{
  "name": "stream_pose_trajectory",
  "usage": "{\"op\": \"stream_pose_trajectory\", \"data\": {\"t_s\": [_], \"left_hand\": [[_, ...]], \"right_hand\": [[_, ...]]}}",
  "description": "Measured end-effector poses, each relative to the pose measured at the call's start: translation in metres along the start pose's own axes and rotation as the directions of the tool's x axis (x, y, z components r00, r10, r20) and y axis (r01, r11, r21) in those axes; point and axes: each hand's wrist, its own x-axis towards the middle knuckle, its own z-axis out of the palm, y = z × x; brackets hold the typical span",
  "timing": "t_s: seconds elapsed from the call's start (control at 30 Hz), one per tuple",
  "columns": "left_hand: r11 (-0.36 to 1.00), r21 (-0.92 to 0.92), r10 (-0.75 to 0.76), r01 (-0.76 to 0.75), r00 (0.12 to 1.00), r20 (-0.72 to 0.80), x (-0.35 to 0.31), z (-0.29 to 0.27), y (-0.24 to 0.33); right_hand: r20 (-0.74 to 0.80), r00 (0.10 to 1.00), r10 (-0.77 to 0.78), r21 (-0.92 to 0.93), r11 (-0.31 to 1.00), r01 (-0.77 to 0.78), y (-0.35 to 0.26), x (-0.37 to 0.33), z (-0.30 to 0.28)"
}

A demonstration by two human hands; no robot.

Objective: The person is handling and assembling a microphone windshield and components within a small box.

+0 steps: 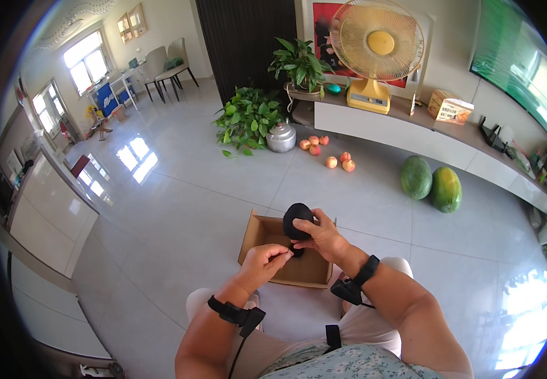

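My right hand grips a round black object, too dark to tell its kind, above an open cardboard box. Its thumb lies across the object's face. Just left of and below it, my left hand is closed in a pinch. Whatever the left fingertips hold is too small to make out. A small dark piece shows between the two hands, over the box; I cannot tell whether it hangs from the black object or lies in the box.
Ahead on the tiled floor are several peaches, two watermelons, a metal kettle and a leafy plant. A low cabinet carries a yellow fan and a carton. My knees flank the box.
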Motion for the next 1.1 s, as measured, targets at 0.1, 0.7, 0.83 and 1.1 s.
{"op": "stream_pose_trajectory", "data": {"t_s": [0.1,0.7,0.83,1.1], "left_hand": [[0.989,-0.021,0.146,-0.145,0.988,0.048,-0.002,0.001,-0.002],[0.989,-0.143,0.01,-0.049,0.964,-0.265,0.005,-0.015,-0.016],[0.99,-0.138,-0.012,-0.026,0.964,-0.264,0.009,-0.014,-0.016],[0.974,-0.217,-0.118,0.059,0.957,-0.267,0.009,-0.015,-0.013]], "right_hand": [[-0.103,0.988,-0.113,-0.291,0.954,0.078,0.007,0.004,-0.003],[0.492,0.823,0.285,-0.641,0.758,0.12,0.009,-0.011,0.001],[0.512,0.811,0.282,-0.613,0.781,0.115,0.007,-0.013,0.0],[0.557,0.81,0.182,-0.385,0.921,0.058,0.009,-0.012,-0.002]]}}
